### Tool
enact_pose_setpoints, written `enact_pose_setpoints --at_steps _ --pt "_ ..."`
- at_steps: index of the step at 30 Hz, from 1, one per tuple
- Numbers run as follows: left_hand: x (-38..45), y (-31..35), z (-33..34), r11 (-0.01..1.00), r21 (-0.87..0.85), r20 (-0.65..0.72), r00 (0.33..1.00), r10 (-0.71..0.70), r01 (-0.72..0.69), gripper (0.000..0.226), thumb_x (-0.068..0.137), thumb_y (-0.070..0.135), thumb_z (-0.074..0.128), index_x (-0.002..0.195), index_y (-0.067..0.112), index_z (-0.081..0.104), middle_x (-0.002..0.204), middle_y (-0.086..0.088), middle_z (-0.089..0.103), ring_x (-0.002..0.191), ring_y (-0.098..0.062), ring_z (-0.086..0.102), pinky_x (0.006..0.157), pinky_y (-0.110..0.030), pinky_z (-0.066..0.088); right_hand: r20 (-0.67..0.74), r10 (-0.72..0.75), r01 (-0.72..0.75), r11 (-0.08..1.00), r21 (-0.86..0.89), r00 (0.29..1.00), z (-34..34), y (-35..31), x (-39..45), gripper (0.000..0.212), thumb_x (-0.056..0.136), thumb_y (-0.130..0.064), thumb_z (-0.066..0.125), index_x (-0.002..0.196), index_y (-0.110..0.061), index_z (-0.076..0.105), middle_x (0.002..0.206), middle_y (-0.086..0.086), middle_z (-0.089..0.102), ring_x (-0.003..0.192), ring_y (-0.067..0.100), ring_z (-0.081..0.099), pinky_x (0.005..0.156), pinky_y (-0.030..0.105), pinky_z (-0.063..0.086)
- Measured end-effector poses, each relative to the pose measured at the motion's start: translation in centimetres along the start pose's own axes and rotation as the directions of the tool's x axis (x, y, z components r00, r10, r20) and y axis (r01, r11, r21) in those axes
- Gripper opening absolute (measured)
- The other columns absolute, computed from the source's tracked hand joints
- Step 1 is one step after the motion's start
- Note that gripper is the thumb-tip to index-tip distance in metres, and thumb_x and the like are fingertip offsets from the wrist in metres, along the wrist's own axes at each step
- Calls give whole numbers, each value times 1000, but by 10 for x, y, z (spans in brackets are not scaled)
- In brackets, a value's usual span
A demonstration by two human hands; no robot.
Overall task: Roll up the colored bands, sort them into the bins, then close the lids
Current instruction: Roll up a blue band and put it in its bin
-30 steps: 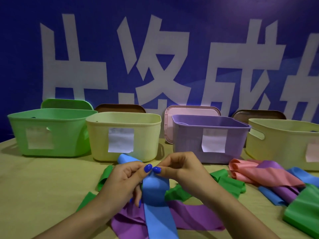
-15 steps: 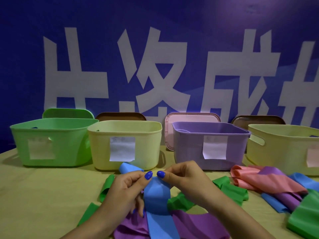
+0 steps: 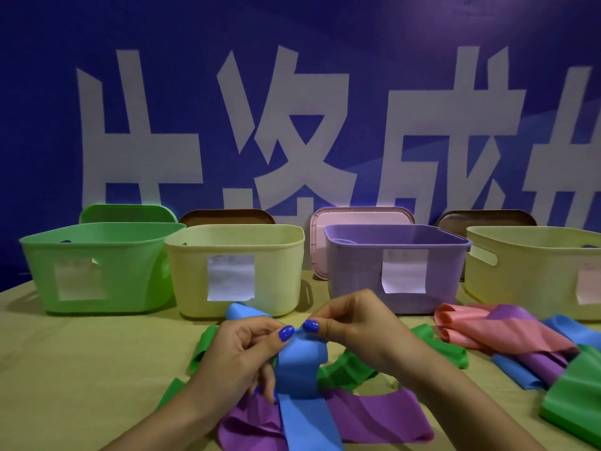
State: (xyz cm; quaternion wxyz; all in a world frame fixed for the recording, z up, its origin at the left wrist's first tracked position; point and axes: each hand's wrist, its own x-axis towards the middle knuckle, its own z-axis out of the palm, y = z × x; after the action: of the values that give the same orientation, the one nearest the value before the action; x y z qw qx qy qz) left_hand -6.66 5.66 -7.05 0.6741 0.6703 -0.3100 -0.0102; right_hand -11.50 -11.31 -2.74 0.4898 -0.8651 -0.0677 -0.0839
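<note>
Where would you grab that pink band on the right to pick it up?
Probably at its rolled left end, coming from above. The pink band curls into raised loops there, giving fingers something to pinch; further right it lies flat with a purple band draped across it.

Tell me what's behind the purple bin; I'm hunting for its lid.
A pink lid stands on edge behind the purple bin, leaning toward the blue wall. Only its upper and left parts show; the bin covers the remainder.

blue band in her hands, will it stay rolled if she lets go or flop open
The blue band probably flops: its free tail drapes limply over the purple band. It likely springs open, since both hands' fingers pinch the top of the roll. It looks thin and light.
</note>
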Motion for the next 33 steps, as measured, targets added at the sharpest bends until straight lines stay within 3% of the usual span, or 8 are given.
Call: enact_pose_setpoints --at_steps 5,9,15,20,23,27,30,33 --pt "-1 1 0 999 -16 -19 999 28 -28 17 74 24 69 68 7 70 41 -10 49 26 -17 47 30 -14 28 10 3 -3 999 37 1000 1 0 -1 4 80 -16 71 80 -13 74 88 13 73 78 11 63 83 33 53" --pt "-2 3 1 999 18 -38 999 38 -38 19 74 21 76 71 3 71 41 -7 48 26 -18 47 32 -13 27 21 14 -15 998 67 1000 0 -2 -2 3 79 -11 72 77 -11 74 88 14 73 81 16 66 84 32 54" --pt "-2 6 2 999 -13 -35 999 38 -39 15 65 25 70 77 22 78 42 -11 51 27 -17 47 32 -14 28 14 41 -42 989 143 999 -4 -5 -4 12 74 -2 74 70 -13 73 84 15 73 76 16 65 82 28 54" --pt "-1 8 3 996 -89 -8 1000 -5 4 12 68 12 78 77 19 79 40 -10 50 27 -15 47 31 -14 30 -12 66 -62 975 211 998 -5 -5 -4 16 71 4 75 69 -12 74 77 11 72 72 14 65 75 23 54" --pt "0 10 4 985 -168 -7 999 -45 43 13 65 11 81 78 15 79 40 -12 49 27 -15 46 30 -14 31 -46 64 -50 968 246 997 -4 -5 -4 14 70 4 75 71 -10 74 82 14 73 76 16 65 80 28 54" --pt "1 10 5 950 -292 -26 992 -124 112 16 61 1 74 75 7 78 42 -13 49 27 -15 44 29 -14 31 -45 29 -14 954 300 999 -3 -4 -4 12 71 2 74 70 -11 74 78 9 73 75 14 65 76 24 54" --pt "1 11 5 935 -334 -37 989 -144 123 19 62 5 62 73 5 77 45 -12 49 28 -14 44 30 -15 30 -66 10 12 944 329 998 -1 -3 -4 11 72 -1 73 71 -12 74 71 4 73 69 9 65 69 17 53" --pt "2 12 4 943 -307 -39 989 -144 125 20 61 6 63 74 6 78 44 -11 48 28 -14 42 29 -16 29 -84 20 7 951 308 996 2 -3 -3 6 75 -4 73 75 -10 74 76 7 74 72 11 66 74 23 53"
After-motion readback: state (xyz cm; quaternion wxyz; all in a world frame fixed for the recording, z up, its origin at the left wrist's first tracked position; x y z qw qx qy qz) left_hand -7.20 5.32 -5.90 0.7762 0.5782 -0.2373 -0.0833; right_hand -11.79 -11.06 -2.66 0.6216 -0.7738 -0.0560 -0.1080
